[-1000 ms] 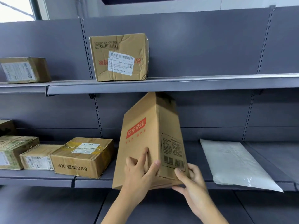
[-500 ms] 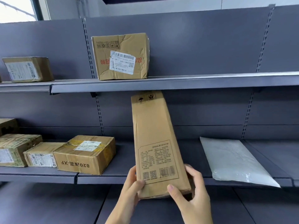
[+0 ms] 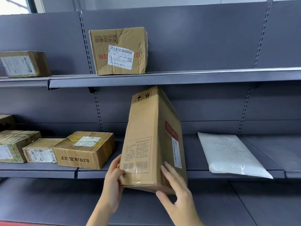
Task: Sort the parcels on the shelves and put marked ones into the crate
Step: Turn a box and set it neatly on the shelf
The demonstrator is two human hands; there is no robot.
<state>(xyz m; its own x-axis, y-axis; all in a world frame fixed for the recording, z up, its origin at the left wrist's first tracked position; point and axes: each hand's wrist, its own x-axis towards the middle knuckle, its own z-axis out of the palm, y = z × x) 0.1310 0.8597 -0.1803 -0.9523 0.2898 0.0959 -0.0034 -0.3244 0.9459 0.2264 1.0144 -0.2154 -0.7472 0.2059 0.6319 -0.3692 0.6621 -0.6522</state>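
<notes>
Head view: I record grey steel shelving (image 3: 179, 77) filling the frame, two shelf levels visible. At centre, a tall cardboard parcel (image 3: 146, 141) is held upright, tilted slightly with its top toward 1 o'clock, in front of the lower shelf, its top edge just under the upper shelf's lip. A white label shows on its right face; printed text and barcodes on the front. At 3 o'clock a white poly mailer (image 3: 228, 154) lies flat. At 12 o'clock a creased box (image 3: 118, 51) stands on the upper shelf. At 9 o'clock a box printed "820" (image 3: 84, 149) sits beside smaller cartons (image 3: 39, 152). The left hand (image 3: 112, 185) presses the parcel's lower left edge; the right hand (image 3: 177, 193), fingers spread, cups its lower right corner.
</notes>
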